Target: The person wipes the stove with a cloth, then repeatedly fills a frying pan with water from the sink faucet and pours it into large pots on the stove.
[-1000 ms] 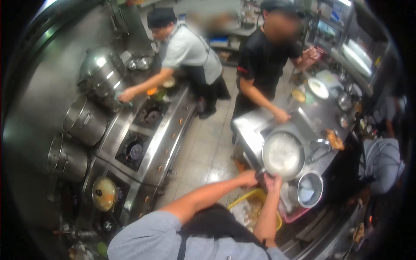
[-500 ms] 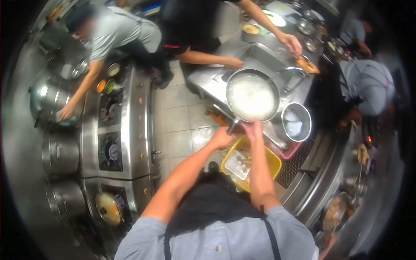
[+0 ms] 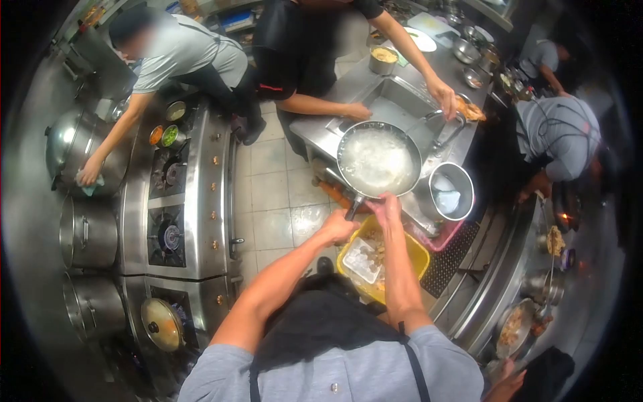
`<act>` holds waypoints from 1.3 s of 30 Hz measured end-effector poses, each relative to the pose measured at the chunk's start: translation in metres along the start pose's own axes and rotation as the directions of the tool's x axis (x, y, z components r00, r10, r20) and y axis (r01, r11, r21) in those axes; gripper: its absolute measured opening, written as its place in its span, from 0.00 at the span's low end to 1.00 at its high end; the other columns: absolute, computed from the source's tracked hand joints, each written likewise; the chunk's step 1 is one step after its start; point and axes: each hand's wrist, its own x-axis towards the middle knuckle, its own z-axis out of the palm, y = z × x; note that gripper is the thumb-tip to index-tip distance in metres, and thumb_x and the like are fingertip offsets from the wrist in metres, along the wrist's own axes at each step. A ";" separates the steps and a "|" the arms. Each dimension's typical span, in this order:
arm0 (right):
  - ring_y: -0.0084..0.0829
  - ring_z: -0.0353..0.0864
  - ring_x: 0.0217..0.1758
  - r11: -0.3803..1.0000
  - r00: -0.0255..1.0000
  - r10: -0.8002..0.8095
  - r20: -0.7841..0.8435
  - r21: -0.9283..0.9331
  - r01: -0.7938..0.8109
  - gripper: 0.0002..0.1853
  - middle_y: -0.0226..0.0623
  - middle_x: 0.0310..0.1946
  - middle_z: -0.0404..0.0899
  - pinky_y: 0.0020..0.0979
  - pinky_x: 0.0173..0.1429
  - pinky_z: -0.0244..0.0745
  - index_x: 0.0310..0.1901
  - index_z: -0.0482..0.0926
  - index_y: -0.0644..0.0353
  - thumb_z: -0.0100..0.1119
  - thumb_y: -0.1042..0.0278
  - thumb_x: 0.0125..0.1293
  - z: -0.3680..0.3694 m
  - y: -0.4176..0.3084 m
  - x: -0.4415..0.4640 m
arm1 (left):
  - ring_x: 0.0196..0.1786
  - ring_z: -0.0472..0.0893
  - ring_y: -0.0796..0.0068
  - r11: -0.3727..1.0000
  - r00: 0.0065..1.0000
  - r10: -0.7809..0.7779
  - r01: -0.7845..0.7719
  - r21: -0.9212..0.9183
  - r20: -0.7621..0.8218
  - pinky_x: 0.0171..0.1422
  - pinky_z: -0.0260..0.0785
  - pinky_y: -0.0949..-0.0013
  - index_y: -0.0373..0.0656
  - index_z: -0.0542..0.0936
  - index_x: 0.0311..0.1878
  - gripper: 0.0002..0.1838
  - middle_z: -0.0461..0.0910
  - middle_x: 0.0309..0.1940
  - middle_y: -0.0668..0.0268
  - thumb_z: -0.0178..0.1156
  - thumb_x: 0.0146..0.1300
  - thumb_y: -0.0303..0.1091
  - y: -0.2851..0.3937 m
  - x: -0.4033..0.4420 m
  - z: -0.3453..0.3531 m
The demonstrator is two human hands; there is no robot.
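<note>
Fingers of left hand [image 3: 338, 227] wrapped round handle [image 3: 354, 208] of pan [image 3: 416, 159]; near edge touched by right hand [image 3: 387, 210], finger spread unclear; cloudy liquid [image 3: 378, 161] held inside.

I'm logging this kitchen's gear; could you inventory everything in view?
Frying pan: 1, grey, before the sink
Sink: 1, silver, beyond the pan
Deep pot: 1, silver, right of the pan
Basket: 1, yellow, below the pan
Tray: 1, white, inside the basket
Container: 1, pink, beside the basket
Tall open pots: 2, silver, far left
Lidded pot: 1, silver, upper left
Lidded pan: 1, yellowish lid, lower left
Bare burners: 2, dark, left side
Plate: 1, white, beyond the sink
Wide pan: 1, silver, lower right
Co-workers: at least 4, grey or black tops, left, top, right
Smaller items: not reliably countable
Left hand: 1, bare, on pan handle
Right hand: 1, bare, at pan's near rim
Apron: 1, black, across torso
</note>
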 end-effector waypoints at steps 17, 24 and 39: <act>0.42 0.76 0.54 0.964 0.944 0.173 0.280 -0.246 -0.103 0.21 0.47 0.51 0.75 0.55 0.60 0.73 0.52 0.73 0.72 0.53 0.74 0.54 0.064 0.070 -0.098 | 0.15 0.78 0.70 0.985 0.957 0.081 -0.119 -0.123 -0.280 0.21 0.71 0.65 0.37 0.75 0.38 0.10 0.77 0.15 0.61 0.59 0.56 0.32 -0.071 -0.153 -0.037; 0.44 0.78 0.49 0.878 0.843 0.404 0.355 -0.409 -0.249 0.22 0.49 0.48 0.76 0.50 0.55 0.77 0.50 0.72 0.73 0.52 0.74 0.51 0.143 0.114 -0.158 | 0.17 0.79 0.67 0.980 0.889 -0.006 -0.085 -0.177 -0.458 0.25 0.72 0.62 0.37 0.71 0.33 0.09 0.76 0.14 0.62 0.58 0.55 0.32 -0.073 -0.266 -0.076; 0.40 0.83 0.43 0.735 0.479 0.631 0.611 -0.668 -0.117 0.15 0.45 0.43 0.80 0.43 0.52 0.80 0.45 0.74 0.68 0.48 0.71 0.57 0.332 0.275 -0.355 | 0.30 0.78 0.52 0.909 0.506 0.128 -0.404 -0.103 -0.853 0.34 0.69 0.56 0.30 0.64 0.38 0.16 0.75 0.26 0.49 0.58 0.53 0.30 -0.169 -0.487 -0.167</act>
